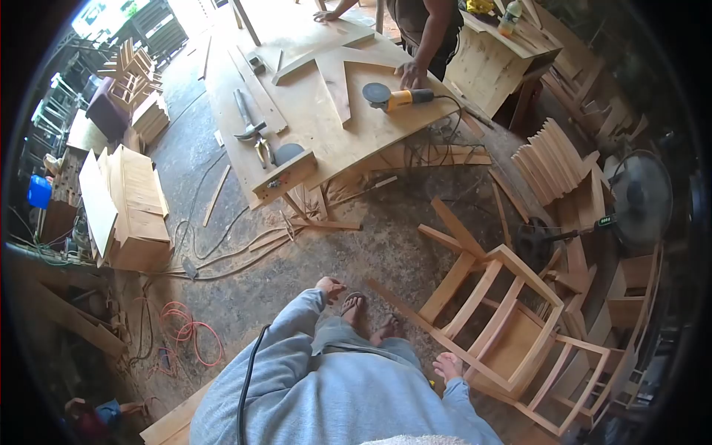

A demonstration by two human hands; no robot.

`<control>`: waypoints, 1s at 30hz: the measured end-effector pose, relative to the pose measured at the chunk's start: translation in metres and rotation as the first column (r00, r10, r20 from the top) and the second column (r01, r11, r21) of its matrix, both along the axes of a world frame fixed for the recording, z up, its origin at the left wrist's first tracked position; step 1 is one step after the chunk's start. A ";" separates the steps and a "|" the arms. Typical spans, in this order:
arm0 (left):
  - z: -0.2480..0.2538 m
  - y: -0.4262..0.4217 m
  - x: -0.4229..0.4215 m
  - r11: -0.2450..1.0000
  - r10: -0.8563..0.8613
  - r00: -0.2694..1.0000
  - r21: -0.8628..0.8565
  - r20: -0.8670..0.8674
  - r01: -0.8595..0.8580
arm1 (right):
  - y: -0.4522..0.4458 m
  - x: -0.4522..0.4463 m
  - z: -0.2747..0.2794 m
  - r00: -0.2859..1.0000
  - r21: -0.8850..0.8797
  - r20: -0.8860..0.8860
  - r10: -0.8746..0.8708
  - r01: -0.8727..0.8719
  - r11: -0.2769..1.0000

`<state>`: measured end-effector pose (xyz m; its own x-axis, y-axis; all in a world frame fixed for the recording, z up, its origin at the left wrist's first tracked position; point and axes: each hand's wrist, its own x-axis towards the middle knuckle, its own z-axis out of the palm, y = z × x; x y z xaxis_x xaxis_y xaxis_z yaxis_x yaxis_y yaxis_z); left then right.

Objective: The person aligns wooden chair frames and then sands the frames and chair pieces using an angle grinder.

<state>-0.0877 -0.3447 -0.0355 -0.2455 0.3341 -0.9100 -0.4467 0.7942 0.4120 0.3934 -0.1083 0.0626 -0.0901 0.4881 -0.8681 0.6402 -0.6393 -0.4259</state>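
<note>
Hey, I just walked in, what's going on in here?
It looks like woodworking. The camera wearer stands with the left hand out over the floor, nothing visible in it. The right hand is beside a wooden chair frame; I can't tell whether they touch. At the worktable, a co-worker has a hand near a yellow power tool. A hammer lies there too.
</note>
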 end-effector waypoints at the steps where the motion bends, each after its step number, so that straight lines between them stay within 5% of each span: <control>1: -0.003 -0.006 -0.004 1.000 0.005 1.000 -0.012 0.003 -0.005 | -0.002 -0.008 0.005 1.000 0.008 -0.005 0.002 -0.002 1.000; 14: 0.045 0.056 -0.037 0.992 -0.043 0.998 0.121 0.053 0.037 | 0.027 -0.102 -0.026 0.989 -0.082 -0.144 0.012 -0.024 0.996; 18: 0.069 0.087 -0.079 0.931 -0.039 0.999 0.363 0.035 0.024 | 0.041 -0.141 -0.023 0.991 -0.078 -0.122 0.057 -0.067 0.995; 22: 0.126 0.123 -0.124 0.882 -0.184 0.941 0.374 -0.285 0.286 | 0.051 -0.192 -0.021 0.993 -0.049 -0.049 0.106 -0.108 0.993; 25: 0.122 0.135 -0.160 0.823 -0.137 0.964 0.515 -0.229 0.240 | 0.053 -0.231 -0.028 0.990 -0.020 -0.010 0.144 -0.144 0.989; 30: 0.144 0.138 -0.223 0.663 -0.463 0.822 0.486 -0.333 0.570 | 0.065 -0.323 -0.022 0.975 0.037 0.064 0.213 -0.215 0.976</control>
<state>-0.3105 -0.2067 0.1086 -0.0075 0.8706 -0.4919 0.0837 0.4907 0.8673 0.0701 -0.0433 0.0404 -0.1452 0.5002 -0.8537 0.7852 -0.4667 -0.4070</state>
